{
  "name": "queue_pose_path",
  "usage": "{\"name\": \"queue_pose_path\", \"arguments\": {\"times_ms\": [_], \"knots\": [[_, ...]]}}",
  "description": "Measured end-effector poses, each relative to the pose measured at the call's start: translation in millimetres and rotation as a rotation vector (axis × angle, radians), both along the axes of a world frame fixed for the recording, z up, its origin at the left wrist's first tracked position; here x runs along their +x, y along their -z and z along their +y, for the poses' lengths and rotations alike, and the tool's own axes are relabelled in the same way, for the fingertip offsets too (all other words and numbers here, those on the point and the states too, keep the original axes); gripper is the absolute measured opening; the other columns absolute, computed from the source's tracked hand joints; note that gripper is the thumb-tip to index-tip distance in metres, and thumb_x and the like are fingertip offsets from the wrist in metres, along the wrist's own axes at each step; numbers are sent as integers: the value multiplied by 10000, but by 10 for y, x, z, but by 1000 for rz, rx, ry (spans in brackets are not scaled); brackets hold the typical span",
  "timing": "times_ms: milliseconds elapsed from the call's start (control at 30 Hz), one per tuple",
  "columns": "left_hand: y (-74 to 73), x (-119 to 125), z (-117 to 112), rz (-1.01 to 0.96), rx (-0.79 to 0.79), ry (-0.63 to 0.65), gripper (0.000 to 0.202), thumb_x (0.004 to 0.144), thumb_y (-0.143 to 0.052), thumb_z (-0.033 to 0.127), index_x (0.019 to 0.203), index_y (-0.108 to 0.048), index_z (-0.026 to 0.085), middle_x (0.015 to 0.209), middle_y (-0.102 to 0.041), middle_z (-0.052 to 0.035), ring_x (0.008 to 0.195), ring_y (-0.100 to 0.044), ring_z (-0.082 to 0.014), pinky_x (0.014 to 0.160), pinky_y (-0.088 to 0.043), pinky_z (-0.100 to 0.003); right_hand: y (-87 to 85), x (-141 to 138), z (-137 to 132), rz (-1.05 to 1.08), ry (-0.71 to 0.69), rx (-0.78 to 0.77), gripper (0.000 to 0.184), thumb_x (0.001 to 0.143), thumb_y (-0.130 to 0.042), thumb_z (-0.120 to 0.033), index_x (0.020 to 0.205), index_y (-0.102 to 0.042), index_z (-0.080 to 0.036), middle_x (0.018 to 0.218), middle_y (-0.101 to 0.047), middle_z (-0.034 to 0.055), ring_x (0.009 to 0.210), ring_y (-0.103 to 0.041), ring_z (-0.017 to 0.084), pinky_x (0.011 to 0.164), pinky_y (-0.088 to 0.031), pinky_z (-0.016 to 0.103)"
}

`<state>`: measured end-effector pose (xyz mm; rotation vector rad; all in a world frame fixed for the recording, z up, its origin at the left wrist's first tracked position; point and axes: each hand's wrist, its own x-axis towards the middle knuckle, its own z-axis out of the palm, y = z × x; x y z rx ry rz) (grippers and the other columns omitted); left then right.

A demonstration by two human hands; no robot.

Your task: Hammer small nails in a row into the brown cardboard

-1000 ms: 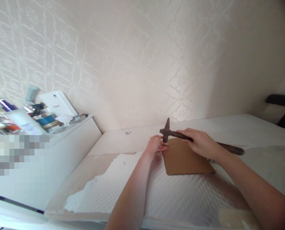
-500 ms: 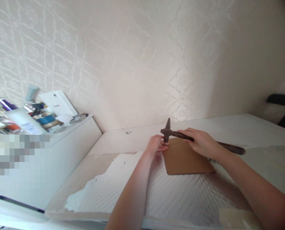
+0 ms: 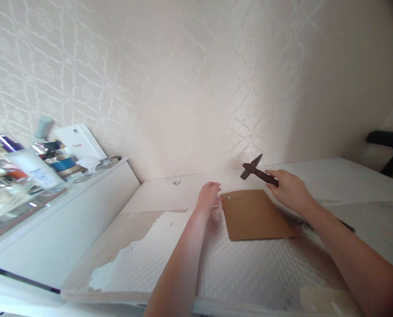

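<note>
My right hand [image 3: 290, 187] grips a dark hammer [image 3: 249, 171] by its handle, the head raised above the far edge of a brown cardboard piece [image 3: 258, 215]. The handle's end shows beyond my right forearm. A small shiny nail [image 3: 229, 198] is at the cardboard's upper left corner, beside rows of small dark holes. My left hand [image 3: 210, 195] is just left of that corner with its fingers apart, holding nothing I can see. The cardboard lies flat on a white quilted-textured sheet [image 3: 143, 259].
A white cabinet [image 3: 93, 198] stands at the left, its top crowded with bottles, tubes and a white box [image 3: 80, 143]. Several tiny metal pieces [image 3: 177, 182] lie on the table [image 3: 159, 191] near the wall. A black curved object [image 3: 389, 143] is at the far right.
The hammer has lifted off the nail and moved right with my right hand. My left hand has drawn slightly left, away from the nail. The cardboard stays in place.
</note>
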<state>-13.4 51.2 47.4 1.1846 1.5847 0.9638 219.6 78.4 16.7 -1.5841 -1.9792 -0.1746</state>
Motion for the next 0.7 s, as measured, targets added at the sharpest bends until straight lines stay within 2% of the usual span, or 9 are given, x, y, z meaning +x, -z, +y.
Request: {"name": "queue_pose_path", "arguments": {"times_ms": [67,167,300,467,600,700], "knots": [[-51,-20,-23,7,-22,-39,247,829,-467,367,973,-570,195,1171,-575,-95,931,-589,-210,651,-472,-251,16,64,14,-1,147,-58,401,791,-460,-220,1161,-585,-127,997,-654,141,872,-620,282,730,-468,380],[-75,-18,-59,-132,-57,-26,281,841,-469,412,1000,-559,199,1237,-514,-111,1077,-512,-242,694,-486,-265,22,152,10,19,278,-139,427,805,-441,-231,1192,-558,-92,1002,-657,180,886,-619,304,708,-451,380],[-12,62,-68,-375,-60,17,292,853,-465,414,1022,-548,191,1280,-458,-115,1118,-475,-230,726,-500,-256,23,248,7,74,388,-210,428,805,-426,-223,1188,-555,-83,971,-660,204,904,-615,303,683,-427,357],[41,147,-24,-527,-45,55,307,878,-410,411,1043,-555,195,1316,-432,-107,1146,-457,-224,745,-509,-274,42,331,32,130,471,-286,442,795,-429,-232,1194,-547,-83,995,-640,234,927,-605,329,695,-422,378],[32,64,24,-512,80,-23,314,890,-364,384,1054,-549,189,1307,-466,-97,1114,-499,-190,786,-484,-255,49,368,38,177,483,-303,467,791,-426,-226,1222,-518,-71,991,-628,259,942,-596,351,716,-419,401],[64,-33,71,-323,179,-118,275,862,-400,339,1026,-559,186,1253,-527,-86,1081,-527,-178,845,-450,-265,69,386,48,184,498,-293,472,796,-430,-239,1229,-514,-72,967,-630,262,924,-600,358,710,-416,409]]}}
